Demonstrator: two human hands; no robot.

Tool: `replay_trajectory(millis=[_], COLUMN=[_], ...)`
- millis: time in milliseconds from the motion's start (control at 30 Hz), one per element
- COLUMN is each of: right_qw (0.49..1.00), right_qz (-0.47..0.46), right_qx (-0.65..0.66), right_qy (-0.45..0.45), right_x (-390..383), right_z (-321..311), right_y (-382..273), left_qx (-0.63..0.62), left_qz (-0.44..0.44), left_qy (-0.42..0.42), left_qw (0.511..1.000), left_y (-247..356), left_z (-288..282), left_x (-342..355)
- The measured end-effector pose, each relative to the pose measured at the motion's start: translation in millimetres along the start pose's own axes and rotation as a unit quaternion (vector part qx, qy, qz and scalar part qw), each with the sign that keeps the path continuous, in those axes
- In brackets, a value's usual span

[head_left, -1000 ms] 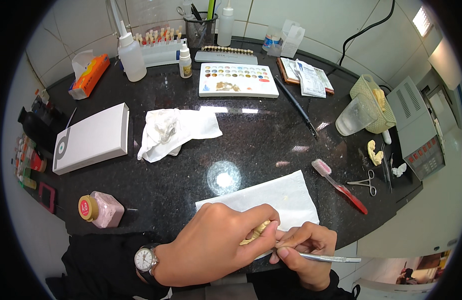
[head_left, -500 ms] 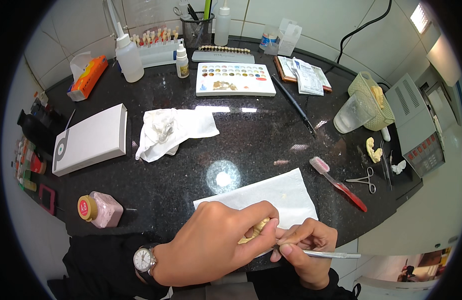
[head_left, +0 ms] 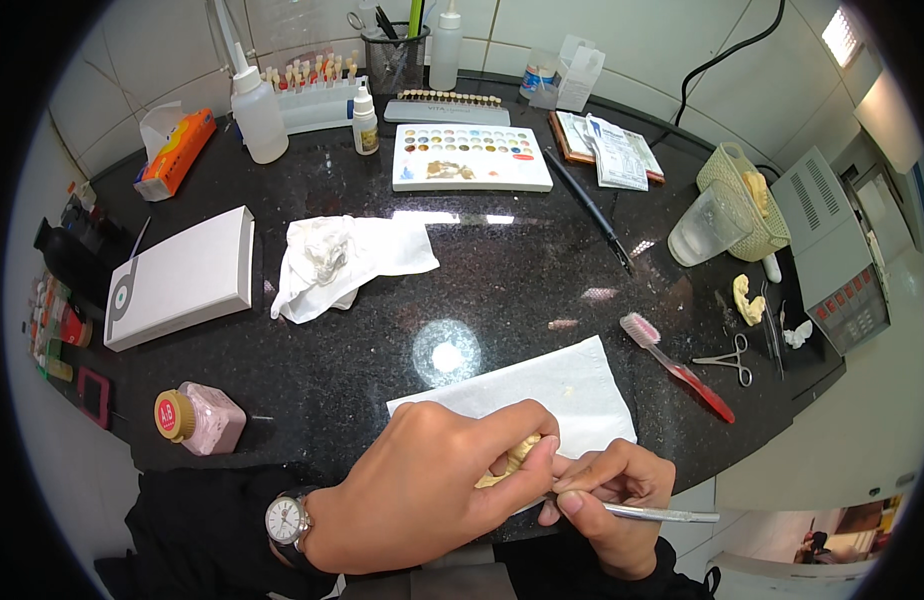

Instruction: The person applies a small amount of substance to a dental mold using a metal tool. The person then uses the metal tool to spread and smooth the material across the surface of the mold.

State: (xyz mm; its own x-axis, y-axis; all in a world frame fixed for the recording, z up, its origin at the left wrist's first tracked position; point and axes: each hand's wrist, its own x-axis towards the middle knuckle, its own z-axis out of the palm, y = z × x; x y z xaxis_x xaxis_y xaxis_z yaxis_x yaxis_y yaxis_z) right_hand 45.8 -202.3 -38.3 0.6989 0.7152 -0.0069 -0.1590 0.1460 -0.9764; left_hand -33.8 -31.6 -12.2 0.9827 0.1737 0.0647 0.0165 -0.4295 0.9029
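Near the front edge of the black counter, my left hand [head_left: 447, 480] is closed around a yellow dental cast [head_left: 514, 462]; only part of the cast shows between thumb and fingers. A watch sits on that wrist. My right hand [head_left: 617, 490] grips a slim silver metal-handled tool [head_left: 667, 514], its handle pointing right. The tool's tip is hidden at the left thumb, against or close to the cast. Both hands meet over a white paper tissue [head_left: 582, 390] that bears small pale crumbs.
A red toothbrush [head_left: 677, 368], a scissor-like clamp [head_left: 727, 360] and another cast [head_left: 748, 300] lie to the right. Farther back stand a paint palette [head_left: 472, 180] and a clear plastic cup [head_left: 707, 225]. At left are a crumpled tissue [head_left: 382, 250], a white box [head_left: 182, 280] and a pink-filled jar [head_left: 212, 420].
Very little differs. The silver tool's outer end has dipped slightly, while the left hand keeps its hold on the cast.
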Motion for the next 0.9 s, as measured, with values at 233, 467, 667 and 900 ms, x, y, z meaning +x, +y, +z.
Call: replay_trajectory(millis=[233, 467, 667, 900], right_qw=[1.0, 0.999, 0.999, 0.995], right_qz=[0.002, -0.005, -0.008, -0.015], right_qx=[-0.005, 0.015, 0.036, -0.044], right_qy=[-0.026, -0.049, -0.024, -0.088], right_x=[1, 1, -2, 3], right_z=[-6, -6, -6, -9], right_y=[1, 0, 4, -2], left_qx=[-0.004, -0.003, -0.008, 0.001], left_qz=[-0.001, 0.0, -0.001, -0.005], left_qy=[-0.007, 0.007, -0.007, -0.004], left_qw=[1.0, 1.0, 1.0, 1.0], left_y=[-3, 1, -2, -2], left_z=[1, 0, 0, 2], left_x=[3, 0, 3, 1])
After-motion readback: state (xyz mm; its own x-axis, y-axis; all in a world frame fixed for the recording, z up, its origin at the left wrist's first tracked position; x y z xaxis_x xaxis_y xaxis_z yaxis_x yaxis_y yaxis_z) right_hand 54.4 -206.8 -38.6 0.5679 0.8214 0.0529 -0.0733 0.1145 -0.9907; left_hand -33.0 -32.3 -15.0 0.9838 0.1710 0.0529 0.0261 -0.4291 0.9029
